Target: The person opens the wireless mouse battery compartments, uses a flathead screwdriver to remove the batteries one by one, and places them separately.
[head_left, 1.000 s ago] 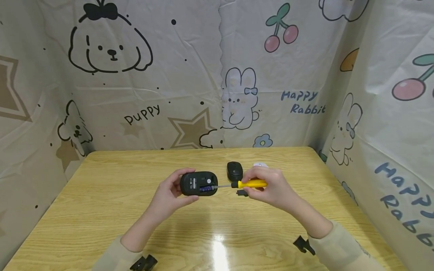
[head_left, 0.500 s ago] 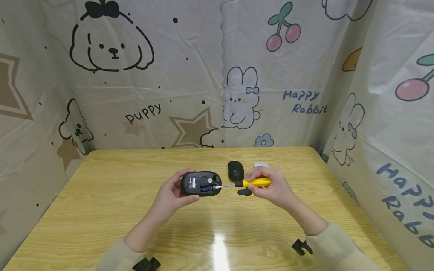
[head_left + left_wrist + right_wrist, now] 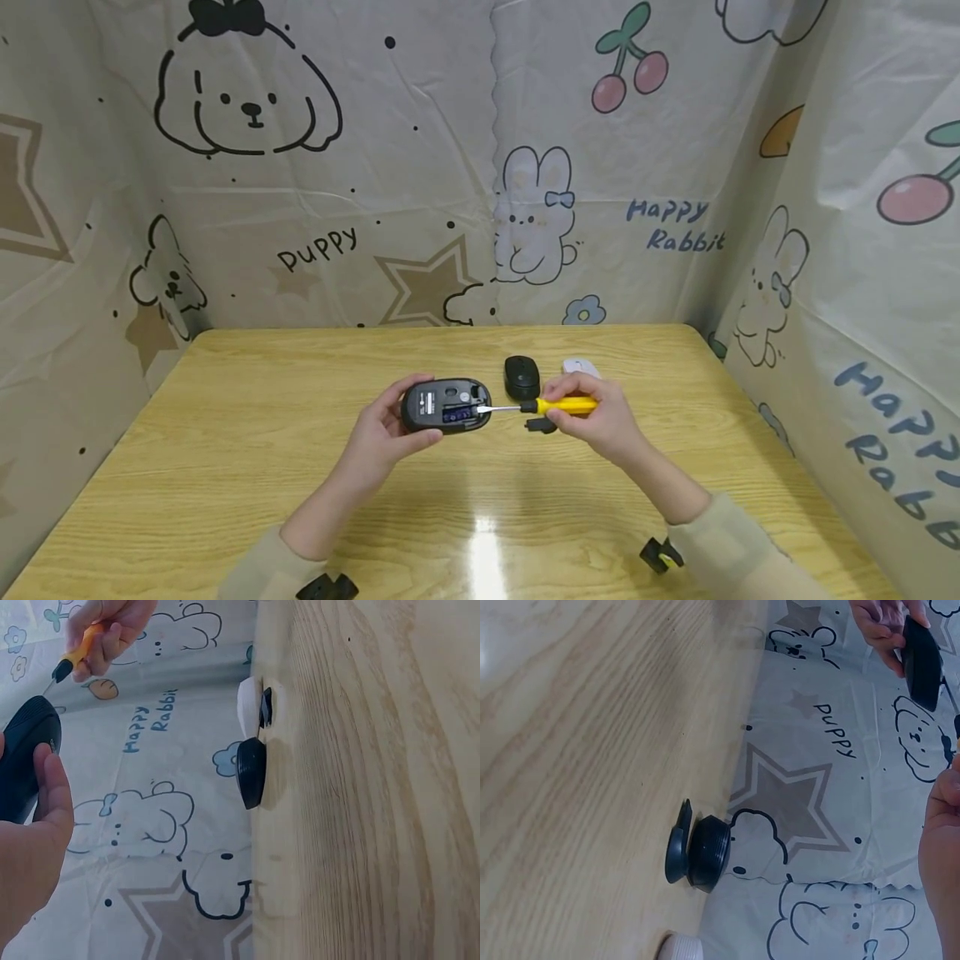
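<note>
My left hand (image 3: 378, 429) grips a black computer mouse (image 3: 429, 417) by its left end, underside facing up, above the table. A battery (image 3: 459, 414) with a dark purple wrapper lies in the mouse's uncovered slot. From the right, my right hand (image 3: 594, 417) pinches the yellow handle of a screwdriver (image 3: 566, 406). Its metal tip reaches the right end of the battery slot; whether it touches the battery cannot be told. The left wrist view shows the mouse (image 3: 34, 742) from its side, with the screwdriver (image 3: 79, 652) beyond it.
Behind the screwdriver, a second black mouse (image 3: 521, 377) stands on the wooden table (image 3: 300, 367). A white mouse (image 3: 581, 367) is partly hidden behind my right hand. A small black piece, likely a battery cover (image 3: 540, 425), lies below the screwdriver. Printed cloth (image 3: 420, 167) hangs around the table.
Screwdriver and mouse have shifted slightly right since a second ago, and the mouse's underside now tilts a little differently. Both hands keep their holds; the screwdriver's tip stays at the battery slot.
</note>
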Action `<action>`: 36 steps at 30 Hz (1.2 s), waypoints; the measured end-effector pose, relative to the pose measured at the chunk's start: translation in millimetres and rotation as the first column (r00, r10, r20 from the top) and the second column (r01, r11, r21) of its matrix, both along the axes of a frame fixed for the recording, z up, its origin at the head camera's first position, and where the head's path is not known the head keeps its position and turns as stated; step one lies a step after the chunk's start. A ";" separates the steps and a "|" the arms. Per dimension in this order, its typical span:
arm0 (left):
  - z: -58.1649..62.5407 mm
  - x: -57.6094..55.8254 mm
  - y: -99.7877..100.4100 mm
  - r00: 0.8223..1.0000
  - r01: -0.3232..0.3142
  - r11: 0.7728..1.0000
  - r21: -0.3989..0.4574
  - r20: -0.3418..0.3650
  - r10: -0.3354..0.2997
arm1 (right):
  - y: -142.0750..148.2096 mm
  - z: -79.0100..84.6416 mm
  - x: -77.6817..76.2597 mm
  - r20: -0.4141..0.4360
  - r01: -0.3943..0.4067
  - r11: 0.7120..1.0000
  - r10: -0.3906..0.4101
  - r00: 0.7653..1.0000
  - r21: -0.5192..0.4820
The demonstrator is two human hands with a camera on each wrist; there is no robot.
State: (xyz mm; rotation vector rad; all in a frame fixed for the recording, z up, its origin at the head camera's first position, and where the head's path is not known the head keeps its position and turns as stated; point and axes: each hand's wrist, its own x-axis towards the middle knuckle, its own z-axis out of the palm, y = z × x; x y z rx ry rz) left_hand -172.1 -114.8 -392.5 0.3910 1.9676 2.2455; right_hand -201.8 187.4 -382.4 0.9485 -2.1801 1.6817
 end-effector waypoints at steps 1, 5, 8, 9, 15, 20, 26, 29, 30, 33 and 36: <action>-0.2 -0.3 0.0 1.000 -0.001 1.000 0.003 0.003 0.001 | -0.5 -0.9 0.0 0.014 0.006 1.000 -0.006 1.000 -0.007; -0.6 -0.9 0.2 1.000 -0.006 1.000 0.022 0.018 0.006 | -3.1 -5.2 -0.4 0.068 0.043 0.999 -0.041 0.997 -0.023; -1.4 -1.1 0.0 1.000 -0.011 0.999 0.035 0.027 0.010 | -5.3 -8.5 -0.8 0.088 0.062 0.998 -0.059 0.994 -0.030; -1.5 -1.2 0.0 1.000 -0.013 0.999 0.036 0.029 0.011 | -5.8 -9.4 -0.8 0.092 0.065 0.997 -0.062 0.994 -0.033; -2.6 -2.0 1.6 1.000 -0.005 0.998 0.056 0.026 0.004 | -6.1 -14.1 0.9 0.135 0.084 0.996 -0.078 0.988 -0.037; -4.1 -1.7 2.5 1.000 -0.010 0.998 0.060 0.028 0.008 | -6.5 -19.2 1.5 0.156 0.067 0.995 -0.054 0.986 -0.078; -5.2 -0.6 4.4 0.999 -0.014 0.996 0.085 0.033 0.012 | -9.3 -23.4 2.3 0.154 0.046 0.989 -0.025 0.988 -0.138; -4.2 0.4 6.4 0.999 -0.020 0.994 0.108 0.029 0.016 | -11.2 -24.6 3.0 0.166 0.048 0.986 -0.021 0.986 -0.158; -3.9 0.7 7.1 0.999 -0.022 0.993 0.119 0.030 0.018 | -11.6 -24.9 3.2 0.170 0.052 0.986 -0.025 0.985 -0.159; -2.6 0.9 8.6 0.999 -0.028 0.990 0.140 0.034 0.024 | -12.4 -25.4 3.3 0.182 0.073 0.985 -0.044 0.982 -0.156; -2.1 0.6 9.5 0.999 -0.023 0.988 0.151 0.043 0.017 | -12.1 -26.2 3.1 0.201 0.081 0.985 -0.050 0.978 -0.151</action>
